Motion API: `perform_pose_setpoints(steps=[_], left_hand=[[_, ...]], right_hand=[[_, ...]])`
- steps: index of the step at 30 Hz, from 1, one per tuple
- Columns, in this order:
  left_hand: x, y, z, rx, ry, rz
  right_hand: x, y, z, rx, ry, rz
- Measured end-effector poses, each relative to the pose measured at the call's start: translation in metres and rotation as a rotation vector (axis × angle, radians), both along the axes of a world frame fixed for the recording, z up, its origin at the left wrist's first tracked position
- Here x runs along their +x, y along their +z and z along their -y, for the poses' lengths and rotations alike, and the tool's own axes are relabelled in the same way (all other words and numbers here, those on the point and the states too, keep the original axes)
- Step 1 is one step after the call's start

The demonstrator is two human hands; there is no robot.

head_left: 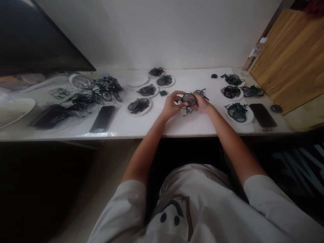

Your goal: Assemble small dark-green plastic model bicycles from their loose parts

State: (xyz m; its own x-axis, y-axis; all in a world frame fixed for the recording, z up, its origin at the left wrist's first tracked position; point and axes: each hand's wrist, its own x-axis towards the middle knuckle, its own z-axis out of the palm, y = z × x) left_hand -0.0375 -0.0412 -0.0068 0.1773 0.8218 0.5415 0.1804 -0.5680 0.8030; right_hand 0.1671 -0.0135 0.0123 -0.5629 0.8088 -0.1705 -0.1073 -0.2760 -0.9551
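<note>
Above the middle of the white table, both hands hold a small dark model bicycle [186, 110] between them. Its spoked wheel [189, 98] faces me. My left hand [173, 104] is closed on the wheel's left side, with thumb and fingers at the rim. My right hand [201, 103] is closed around the right side, and its fingers are partly hidden behind the wheel. Handlebar-like parts stick out below the wheel, and another wheel [199, 92] shows behind my right hand. A small dark green block [163, 92] lies left of my left hand.
White plates of dark bicycle parts stand on the left [149, 107] and right [250, 118]. Further left are a phone [103, 118] and a cluster of model bicycles [107, 88]. On the right lie a black phone [262, 115] and a bottle [258, 49] by a wooden panel [291, 57].
</note>
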Motion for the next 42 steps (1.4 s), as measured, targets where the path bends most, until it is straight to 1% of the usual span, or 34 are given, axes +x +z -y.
perform_pose_setpoints(steps=[3, 10, 17, 19, 23, 25, 34, 38, 42], left_hand=[[0.001, 0.0, 0.0, -0.002, 0.001, 0.003], [0.001, 0.004, 0.003, 0.003, -0.004, 0.0], [0.0, 0.002, 0.001, 0.003, 0.006, -0.002], [0.001, 0.001, 0.001, -0.004, 0.008, 0.005], [0.002, 0.001, 0.001, -0.007, 0.014, 0.027], [0.002, 0.001, 0.001, -0.008, 0.011, 0.023], [0.001, -0.002, 0.0, -0.002, 0.001, 0.018], [0.001, -0.001, 0.0, 0.011, 0.007, 0.006], [0.001, 0.001, 0.001, 0.041, 0.044, 0.024]], right_hand=[[0.0, 0.002, 0.002, 0.035, -0.052, 0.026], [-0.002, 0.005, 0.006, 0.083, -0.072, 0.046], [-0.002, 0.011, 0.012, 0.163, -0.05, 0.083], [-0.002, 0.011, 0.012, 0.146, -0.058, 0.076], [-0.003, 0.01, 0.008, 0.04, -0.08, 0.077], [-0.003, 0.009, 0.007, 0.017, -0.076, 0.068], [0.0, 0.008, 0.008, 0.072, -0.067, 0.013], [0.0, 0.006, 0.007, 0.103, -0.039, 0.012], [0.001, 0.006, 0.004, 0.127, -0.037, -0.017]])
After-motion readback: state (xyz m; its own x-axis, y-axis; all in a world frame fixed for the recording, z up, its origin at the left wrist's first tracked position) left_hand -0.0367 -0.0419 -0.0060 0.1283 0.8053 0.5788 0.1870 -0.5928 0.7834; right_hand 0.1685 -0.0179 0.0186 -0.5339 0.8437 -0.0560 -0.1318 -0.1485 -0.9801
